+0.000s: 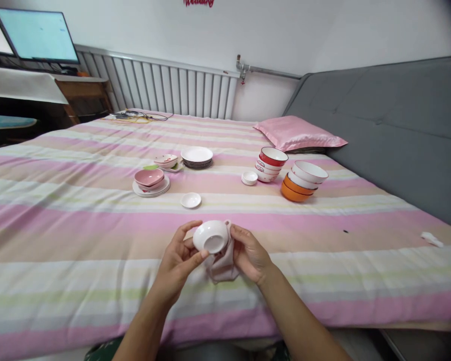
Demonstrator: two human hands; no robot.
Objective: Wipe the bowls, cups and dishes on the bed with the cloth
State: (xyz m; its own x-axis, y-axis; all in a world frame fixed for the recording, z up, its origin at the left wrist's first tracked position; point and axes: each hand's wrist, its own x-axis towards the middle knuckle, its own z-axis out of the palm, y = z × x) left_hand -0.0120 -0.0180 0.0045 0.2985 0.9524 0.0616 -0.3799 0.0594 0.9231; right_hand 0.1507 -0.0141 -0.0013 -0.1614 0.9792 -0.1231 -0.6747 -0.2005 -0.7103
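Note:
A small white dish (pixel 206 234) is tilted in front of me, its underside and foot ring facing me. My left hand (pixel 182 255) is closed on its left edge, thumb on the base and fingers behind the rim. My right hand (pixel 250 253) grips a pale pink cloth (pixel 225 265) at the dish's right edge; the cloth hangs down below the dish. Just beyond my hands another small white dish (pixel 191 200) lies on the striped bedspread (pixel 97 235). Further right is a short stack of small white dishes (pixel 249 178).
Left stand pink bowls (pixel 149 178) on white plates (pixel 151 192), small patterned dishes (pixel 166 160) and a plate stack (pixel 197 155). Right are red-rimmed bowls (pixel 271 163) and white-and-orange bowls (pixel 300 183). Behind lie a pink pillow (pixel 300 132) and cables (pixel 139 116). A grey headboard (pixel 383 115) borders the right.

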